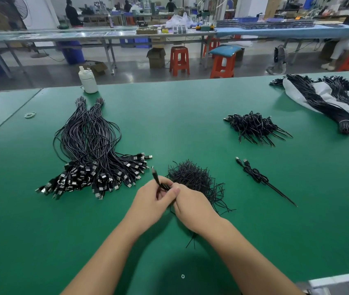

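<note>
The left hand and the right hand meet just over the green counter; both curl their fingers round one black cable; its plug end pokes up above the left hand; a heap of short black ties lies just behind the hands; a big bunch of cables lies to the left; one tied cable lies to the right; a white bottle stands at the far edge.

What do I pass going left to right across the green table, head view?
Rubber bands, USB cable bundle, left hand, right hand (both gripping one cable), single tied cable, cable bundles on plastic sheet.
</note>
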`<action>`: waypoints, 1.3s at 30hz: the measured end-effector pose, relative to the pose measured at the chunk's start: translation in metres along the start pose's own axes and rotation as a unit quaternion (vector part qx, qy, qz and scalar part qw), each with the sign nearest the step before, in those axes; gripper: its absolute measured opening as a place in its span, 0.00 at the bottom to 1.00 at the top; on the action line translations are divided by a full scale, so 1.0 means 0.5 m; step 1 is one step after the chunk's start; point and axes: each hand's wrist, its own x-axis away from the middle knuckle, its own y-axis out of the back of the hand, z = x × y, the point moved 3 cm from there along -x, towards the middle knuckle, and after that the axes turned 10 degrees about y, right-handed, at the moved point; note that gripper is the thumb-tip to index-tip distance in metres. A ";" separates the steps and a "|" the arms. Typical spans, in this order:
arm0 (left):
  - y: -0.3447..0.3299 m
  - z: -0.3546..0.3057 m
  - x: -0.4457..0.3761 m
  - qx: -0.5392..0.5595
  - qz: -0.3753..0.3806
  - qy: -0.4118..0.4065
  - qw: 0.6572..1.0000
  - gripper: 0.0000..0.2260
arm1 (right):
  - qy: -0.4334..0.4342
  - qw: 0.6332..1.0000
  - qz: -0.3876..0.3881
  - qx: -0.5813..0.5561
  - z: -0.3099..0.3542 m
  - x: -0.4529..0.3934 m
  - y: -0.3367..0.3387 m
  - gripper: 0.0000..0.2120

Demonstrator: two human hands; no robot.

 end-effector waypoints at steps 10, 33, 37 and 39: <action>0.012 0.002 -0.027 0.069 -0.004 0.033 0.997 0.04 | -0.038 0.952 -0.017 -0.303 0.002 -0.002 -0.009 0.16; -0.021 0.077 -0.067 -0.044 0.116 0.019 0.992 0.03 | -0.167 0.937 -0.073 -0.298 -0.089 0.019 0.004 0.16; -0.063 0.107 -0.039 -0.310 0.126 -0.069 0.940 0.07 | -0.209 0.918 -0.096 -0.322 -0.121 0.033 -0.002 0.16; -0.081 0.118 -0.036 -0.328 0.134 -0.084 0.931 0.08 | -0.209 0.923 -0.092 -0.309 -0.121 0.036 -0.006 0.17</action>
